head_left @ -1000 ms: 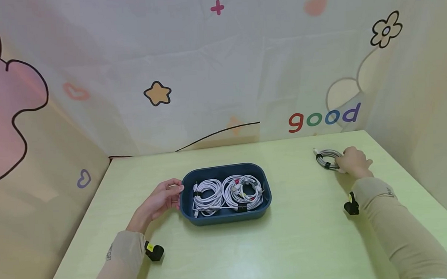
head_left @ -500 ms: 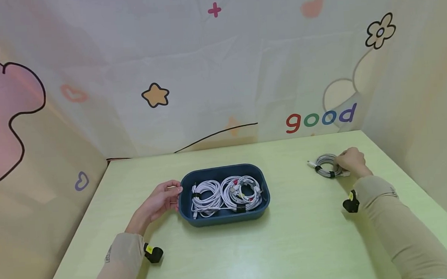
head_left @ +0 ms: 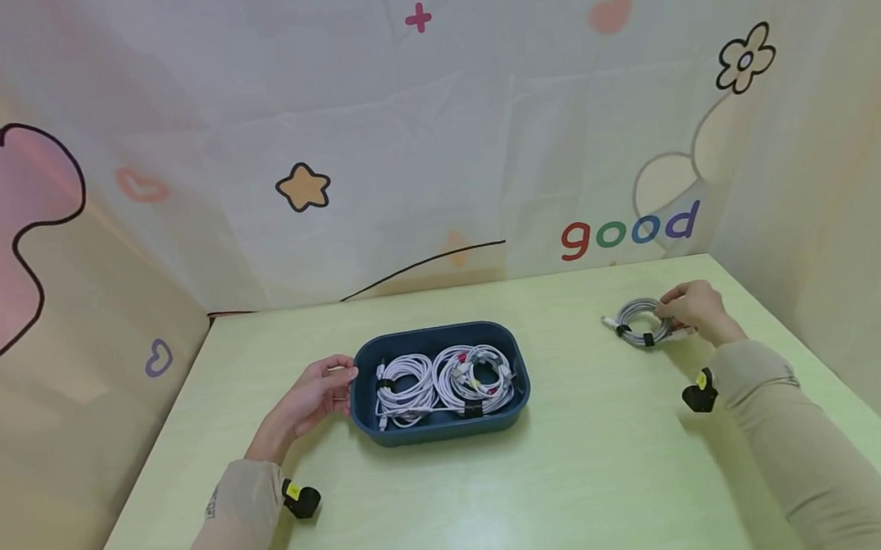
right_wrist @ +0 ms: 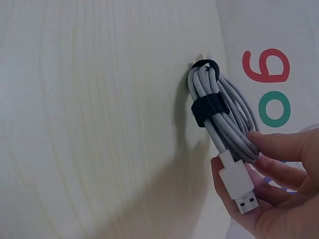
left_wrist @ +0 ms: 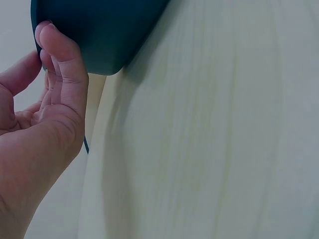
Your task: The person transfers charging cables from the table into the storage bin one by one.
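Note:
At the right of the head view, my right hand [head_left: 699,309] pinches the right side of a coiled grey USB cable [head_left: 637,307]. Black straps bind the coil. In the right wrist view, the coil tilts above its shadow, and its white USB plug [right_wrist: 238,181] lies against my fingers. My left hand [head_left: 309,402] grips the left end of a dark blue bin [head_left: 447,431] on the table, its thumb and fingertips at the rim. Inside the bin lie two white cable coils, the left coil [head_left: 392,402] and the right coil [head_left: 447,388], side by side.
The pale wooden table [head_left: 567,466] runs back to a printed curtain [head_left: 373,81] with drawn shapes and the word "good". More curtain hangs along both sides. A small black camera sits on each wrist.
The grey cable coil has shifted a little to the left and tilted, with my right hand turning at its edge. The bin and my left hand hold the same position.

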The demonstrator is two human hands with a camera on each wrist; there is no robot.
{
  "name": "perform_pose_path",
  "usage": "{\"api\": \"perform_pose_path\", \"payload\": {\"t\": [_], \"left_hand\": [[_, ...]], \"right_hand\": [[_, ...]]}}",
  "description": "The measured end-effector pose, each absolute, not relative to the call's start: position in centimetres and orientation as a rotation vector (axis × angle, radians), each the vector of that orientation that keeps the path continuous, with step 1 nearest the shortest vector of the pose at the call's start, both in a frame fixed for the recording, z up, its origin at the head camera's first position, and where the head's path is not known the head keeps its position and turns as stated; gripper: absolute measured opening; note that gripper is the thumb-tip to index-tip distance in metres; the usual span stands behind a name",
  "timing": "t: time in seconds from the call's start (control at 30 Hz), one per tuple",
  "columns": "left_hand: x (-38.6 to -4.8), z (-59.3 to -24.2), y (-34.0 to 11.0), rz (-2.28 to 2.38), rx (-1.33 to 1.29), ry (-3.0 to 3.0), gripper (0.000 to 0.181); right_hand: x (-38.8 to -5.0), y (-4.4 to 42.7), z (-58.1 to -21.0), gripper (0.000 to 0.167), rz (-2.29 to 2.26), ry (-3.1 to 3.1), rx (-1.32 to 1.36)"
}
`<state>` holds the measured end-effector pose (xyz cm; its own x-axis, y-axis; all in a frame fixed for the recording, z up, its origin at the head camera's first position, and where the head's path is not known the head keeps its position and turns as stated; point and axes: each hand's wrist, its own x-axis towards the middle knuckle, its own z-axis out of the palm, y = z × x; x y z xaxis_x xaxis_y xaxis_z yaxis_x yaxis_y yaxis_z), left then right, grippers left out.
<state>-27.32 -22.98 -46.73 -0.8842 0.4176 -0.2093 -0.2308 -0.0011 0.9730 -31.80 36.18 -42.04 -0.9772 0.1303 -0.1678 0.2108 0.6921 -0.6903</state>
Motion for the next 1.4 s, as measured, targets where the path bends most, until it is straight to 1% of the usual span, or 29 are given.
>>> {"api": "perform_pose_path", "payload": {"t": [0.27,0.53,0.87,1.1,1.4], "left_hand": [[-27.4,-46.6,-23.0,1.935,0.206,1.829,0.015],[-27.2,-46.4,-22.9,1.939,0.206,1.823,0.015],[-27.2,-46.4,-23.0,1.95,0.193,1.822,0.014],[-27.2,-46.7,-22.9,1.961,0.186,1.816,0.012],[-27.1,-46.7,-22.8,1.97,0.181,1.814,0.01]], "right_hand": [[-31.4,35.5,-42.1,0.041,-1.24,2.693,0.317],[-31.4,34.5,-41.8,0.044,-1.333,2.614,0.26],[-31.7,32.5,-40.8,0.044,-1.335,2.593,0.198],[-31.8,31.2,-40.1,0.039,-1.359,2.58,0.199],[-31.6,29.2,-38.5,0.043,-1.37,2.553,0.127]]}}
